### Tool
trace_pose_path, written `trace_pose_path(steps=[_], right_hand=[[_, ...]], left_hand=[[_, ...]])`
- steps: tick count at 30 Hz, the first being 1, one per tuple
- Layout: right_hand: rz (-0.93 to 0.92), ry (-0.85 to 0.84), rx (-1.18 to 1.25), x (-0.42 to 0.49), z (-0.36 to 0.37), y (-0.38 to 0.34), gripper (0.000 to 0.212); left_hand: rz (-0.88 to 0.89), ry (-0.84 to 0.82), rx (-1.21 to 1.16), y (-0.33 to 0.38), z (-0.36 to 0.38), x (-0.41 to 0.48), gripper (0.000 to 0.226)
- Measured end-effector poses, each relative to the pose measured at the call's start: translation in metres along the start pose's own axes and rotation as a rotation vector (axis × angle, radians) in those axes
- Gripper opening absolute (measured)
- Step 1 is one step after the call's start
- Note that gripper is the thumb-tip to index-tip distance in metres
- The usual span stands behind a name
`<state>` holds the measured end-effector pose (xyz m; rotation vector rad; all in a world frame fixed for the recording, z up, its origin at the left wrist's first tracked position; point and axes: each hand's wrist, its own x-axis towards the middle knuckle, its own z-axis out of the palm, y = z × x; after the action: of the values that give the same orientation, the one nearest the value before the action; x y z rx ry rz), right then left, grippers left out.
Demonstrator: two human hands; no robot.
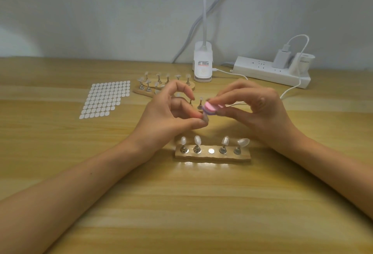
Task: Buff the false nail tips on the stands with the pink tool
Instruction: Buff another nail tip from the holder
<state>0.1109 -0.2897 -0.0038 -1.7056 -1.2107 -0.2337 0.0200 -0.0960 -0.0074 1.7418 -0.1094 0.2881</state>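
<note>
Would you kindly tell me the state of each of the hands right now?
Left hand: closed, pinching one false nail tip.
Right hand: closed, holding the pink tool.

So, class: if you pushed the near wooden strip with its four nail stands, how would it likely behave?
The wooden strip lies low and flat on the table, so it would probably slide rather than tip. Its four stands are tall and thin on small feet; a jolt may topple them.
</note>
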Motion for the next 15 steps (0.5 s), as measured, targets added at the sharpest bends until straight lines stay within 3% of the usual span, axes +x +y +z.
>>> trace_pose_path(steps=[15], right_hand=[[-0.063,-0.043,-0.032,-0.0012,0.0026,-0.0037,0.022]], left_hand=[[0.008,-0.012,-0.016,0.0008,0.0013,0.0,0.046]])
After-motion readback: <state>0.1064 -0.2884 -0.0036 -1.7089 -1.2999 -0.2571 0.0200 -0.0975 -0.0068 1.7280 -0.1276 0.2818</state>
